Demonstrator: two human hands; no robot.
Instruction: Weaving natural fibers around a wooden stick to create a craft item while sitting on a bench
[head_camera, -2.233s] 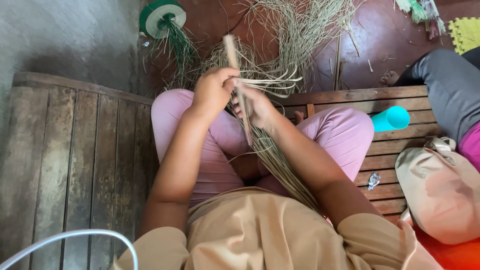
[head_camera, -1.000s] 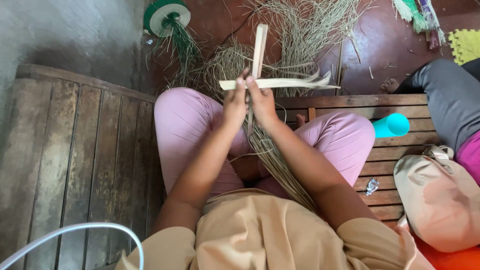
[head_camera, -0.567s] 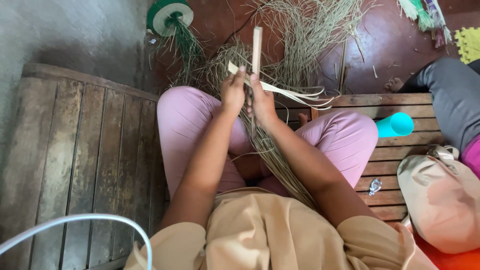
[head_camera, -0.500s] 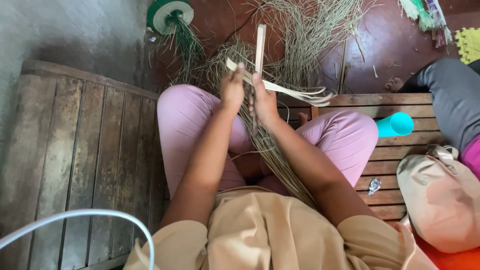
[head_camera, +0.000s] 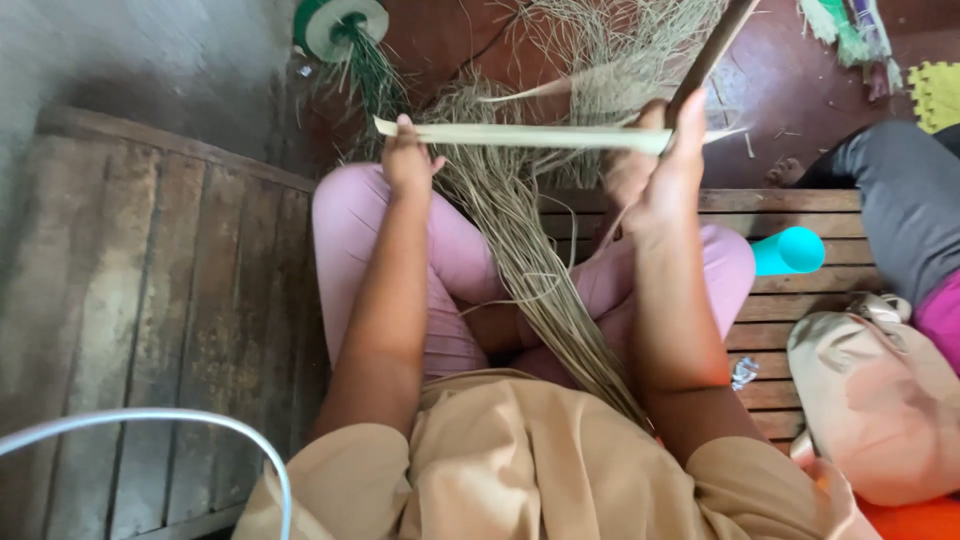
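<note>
Palm-leaf strip (head_camera: 520, 135): flat, pale, taut | hands: left (head_camera: 408, 165), right (head_camera: 660, 175) apart, pinching ends

**A:** Lighting's soft daylight, pretty even. No hard shadows, just a dim patch on the grey wall (head_camera: 120, 60) upper left and some shade between the knees.

**B:** Any glare?

**A:** A mild sheen on the red floor (head_camera: 770, 80) at the top, nothing blown out. Colours look saturated.

**B:** Sharpness?

**A:** Middle's decent. The right hand (head_camera: 655, 170) and the stick (head_camera: 710, 50) it holds are smeared by motion. The white tube (head_camera: 150, 425) lower left is soft, and the wooden planks (head_camera: 150, 300) bow at the edges, wide-lens style.
</note>
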